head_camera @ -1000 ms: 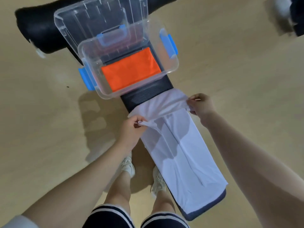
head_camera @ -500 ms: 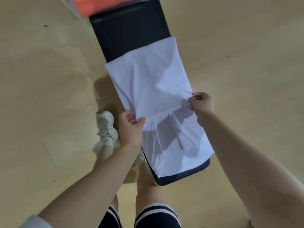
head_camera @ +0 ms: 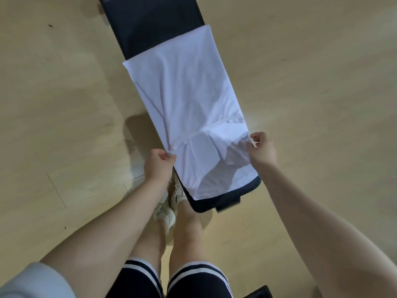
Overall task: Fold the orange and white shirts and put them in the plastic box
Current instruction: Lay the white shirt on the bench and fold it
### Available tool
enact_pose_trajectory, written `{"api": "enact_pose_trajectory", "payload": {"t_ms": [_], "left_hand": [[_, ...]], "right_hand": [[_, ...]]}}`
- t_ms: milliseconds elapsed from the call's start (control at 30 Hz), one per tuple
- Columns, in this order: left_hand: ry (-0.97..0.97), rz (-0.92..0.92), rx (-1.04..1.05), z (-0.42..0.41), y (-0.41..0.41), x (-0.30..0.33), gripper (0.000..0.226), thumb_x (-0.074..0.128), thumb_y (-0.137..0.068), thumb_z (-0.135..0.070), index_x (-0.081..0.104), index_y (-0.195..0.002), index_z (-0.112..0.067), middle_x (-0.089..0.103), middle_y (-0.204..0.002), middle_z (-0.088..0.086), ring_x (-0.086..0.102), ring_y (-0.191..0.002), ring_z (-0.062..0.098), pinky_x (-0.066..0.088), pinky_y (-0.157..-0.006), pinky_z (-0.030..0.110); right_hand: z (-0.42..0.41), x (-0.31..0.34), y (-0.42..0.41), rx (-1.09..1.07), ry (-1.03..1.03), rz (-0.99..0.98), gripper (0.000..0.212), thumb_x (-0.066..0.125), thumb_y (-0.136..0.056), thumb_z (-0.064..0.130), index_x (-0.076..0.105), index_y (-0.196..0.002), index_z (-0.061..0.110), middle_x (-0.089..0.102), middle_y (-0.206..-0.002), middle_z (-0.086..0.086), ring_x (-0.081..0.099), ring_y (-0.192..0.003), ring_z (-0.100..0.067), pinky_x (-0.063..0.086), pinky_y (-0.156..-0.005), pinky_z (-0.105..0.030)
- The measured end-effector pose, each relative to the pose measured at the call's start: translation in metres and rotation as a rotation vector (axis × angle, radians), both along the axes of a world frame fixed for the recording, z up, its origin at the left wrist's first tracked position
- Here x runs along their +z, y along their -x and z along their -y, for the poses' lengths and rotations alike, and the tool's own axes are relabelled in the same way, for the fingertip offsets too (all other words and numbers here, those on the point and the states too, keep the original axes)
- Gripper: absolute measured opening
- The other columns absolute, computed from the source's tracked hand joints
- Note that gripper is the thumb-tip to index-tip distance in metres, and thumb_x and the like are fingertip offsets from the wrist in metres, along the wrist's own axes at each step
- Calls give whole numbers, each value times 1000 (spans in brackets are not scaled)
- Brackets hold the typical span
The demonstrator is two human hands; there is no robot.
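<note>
Both of your hands are pinching the white shirt (head_camera: 184,104) by the folded-over edge that runs across the lower middle of the frame. Your left hand (head_camera: 158,165) sits left of center, fingers curled, with the thumb and fingertips clamped on the left end of that hemmed edge. Your right hand (head_camera: 261,150) is to the right of center at about the same height, its fingers curled round the right end of the same edge, where the cloth bunches up a little.

Your shirt lies lengthwise along the dark bench (head_camera: 150,24), which runs from the top center of the frame down to the lower middle. Its far edge crosses the bench in the upper middle, leaving the bench's dark padding bare above it. The layer you hold is doubled back over the part beneath, and the bottom layer reaches almost to the bench's near rounded end (head_camera: 225,200), where a dark strip shows beyond the white cloth. The cloth casts grey shadows on itself between your two hands.

Below the left hand, your pale sneakers (head_camera: 169,203) stand on the light wooden floor (head_camera: 53,104), just beside the bench's left side. Your dark shorts with white stripes (head_camera: 171,278) fill the bottom center.
</note>
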State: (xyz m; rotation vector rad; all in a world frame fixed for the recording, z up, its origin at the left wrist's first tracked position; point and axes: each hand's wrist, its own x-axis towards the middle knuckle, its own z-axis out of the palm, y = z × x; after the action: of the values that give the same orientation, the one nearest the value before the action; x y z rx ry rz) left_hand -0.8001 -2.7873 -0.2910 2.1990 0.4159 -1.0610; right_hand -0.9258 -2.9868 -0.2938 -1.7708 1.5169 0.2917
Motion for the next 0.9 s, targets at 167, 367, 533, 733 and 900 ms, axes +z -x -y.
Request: {"api": "enact_pose_trajectory", "payload": {"t_ms": [167, 367, 533, 733, 900], "left_hand": [[27, -152, 37, -20, 47, -3, 30, 57, -88, -24, 52, -113, -8, 59, -106, 9, 53, -88, 21, 44, -77, 33], [-30, -188, 136, -26, 99, -19, 28, 51, -90, -29, 57, -105, -6, 58, -90, 9, 51, -74, 22, 40, -59, 27], [-29, -143, 273, -12, 116, -25, 23, 53, -86, -30, 53, -88, -8, 55, -86, 9, 46, -69, 21, 36, -54, 26], [12, -223, 259, -5, 113, -15, 19, 53, -87, -26, 56, -86, -7, 56, -86, 8, 51, -76, 25, 44, -70, 33], [131, -282, 369, -10, 108, 28, 22, 57, -88, -18, 52, -106, -5, 63, -103, 8, 67, -69, 16, 54, -73, 31]], "right_hand": [[-26, -1, 51, -95, -35, -84, 36, 39, -94, 17, 45, -130, 11, 45, -133, -13, 52, -104, -31, 38, -75, -29], [-33, -24, 70, -222, -41, -48, 47, 43, -95, 29, 35, -138, 11, 42, -139, -9, 46, -121, -28, 38, -90, -32], [-23, -32, 67, -366, -73, 3, 24, 49, -87, 23, 56, -102, 7, 54, -80, 0, 49, -77, -21, 39, -59, -26], [-18, -18, 69, -415, -138, 82, 5, 50, -77, 13, 48, -82, 10, 44, -65, 2, 37, -59, -17, 31, -51, -24], [-11, 13, 72, -397, -133, 153, 8, 52, -77, 14, 48, -81, 8, 49, -73, -4, 45, -66, -22, 40, -58, -29]]}}
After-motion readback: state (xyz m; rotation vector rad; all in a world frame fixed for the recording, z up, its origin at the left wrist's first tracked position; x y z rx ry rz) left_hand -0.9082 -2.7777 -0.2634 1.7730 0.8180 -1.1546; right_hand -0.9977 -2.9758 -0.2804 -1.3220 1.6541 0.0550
